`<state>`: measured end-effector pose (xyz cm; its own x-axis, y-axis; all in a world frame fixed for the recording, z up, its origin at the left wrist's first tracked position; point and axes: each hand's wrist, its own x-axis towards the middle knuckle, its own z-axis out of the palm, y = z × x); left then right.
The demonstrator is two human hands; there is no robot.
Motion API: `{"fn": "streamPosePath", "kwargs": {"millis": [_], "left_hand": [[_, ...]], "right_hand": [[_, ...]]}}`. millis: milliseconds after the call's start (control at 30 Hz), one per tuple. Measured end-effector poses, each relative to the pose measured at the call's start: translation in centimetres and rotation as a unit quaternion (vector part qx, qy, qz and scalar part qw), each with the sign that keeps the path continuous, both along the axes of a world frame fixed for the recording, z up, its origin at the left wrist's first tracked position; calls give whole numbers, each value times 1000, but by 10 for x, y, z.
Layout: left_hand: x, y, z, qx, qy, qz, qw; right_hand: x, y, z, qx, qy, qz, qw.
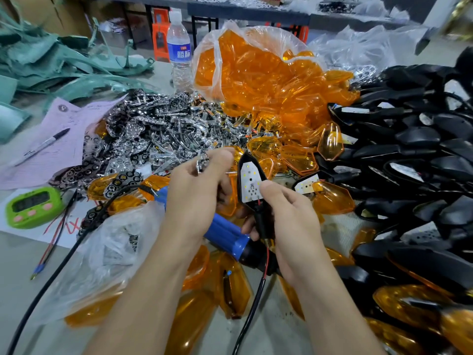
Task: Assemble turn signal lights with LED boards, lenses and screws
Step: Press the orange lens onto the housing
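The left hand (197, 190) is pinching a small chrome reflector (203, 162) between thumb and curled fingers, just left of a black housing (258, 213). The right hand (291, 216) is gripping this housing with fingers curled round its stem, the thumb lying at the edge of the white LED board (249, 180) seated inside. Both are being held above a blue screwdriver (225, 234) on the near tabletop (25, 290). A chrome heap (158, 129) is lying far left, a lens bag (256, 67) farther back, and a pile of black shells (409, 149) at right.
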<state>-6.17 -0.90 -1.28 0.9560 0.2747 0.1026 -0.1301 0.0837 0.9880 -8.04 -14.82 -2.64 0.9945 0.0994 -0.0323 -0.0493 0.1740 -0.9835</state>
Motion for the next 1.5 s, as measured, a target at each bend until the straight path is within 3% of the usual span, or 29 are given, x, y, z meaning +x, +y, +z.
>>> {"fn": "streamPosePath", "kwargs": {"millis": [200,300,533,733,900,1300,1500], "left_hand": [[-3,4,2,-45,18,48,998],[-4,0,3,-39,41,33,998],[-2,13,1,-111,0,-72,991],[2,14,2,-94,11,-41,995],[7,18,-1,-85,-2,28,996],[7,13,0,-111,-16,26,993],[7,10,0,-56,-8,30,998]], "right_hand": [[3,0,-2,95,84,22,992],[4,-2,-2,105,86,36,990],[5,-5,1,164,63,18,984],[4,-5,3,199,60,26,978],[3,-6,1,197,63,53,977],[2,-5,-2,159,32,56,985],[2,-3,-1,165,39,61,984]]}}
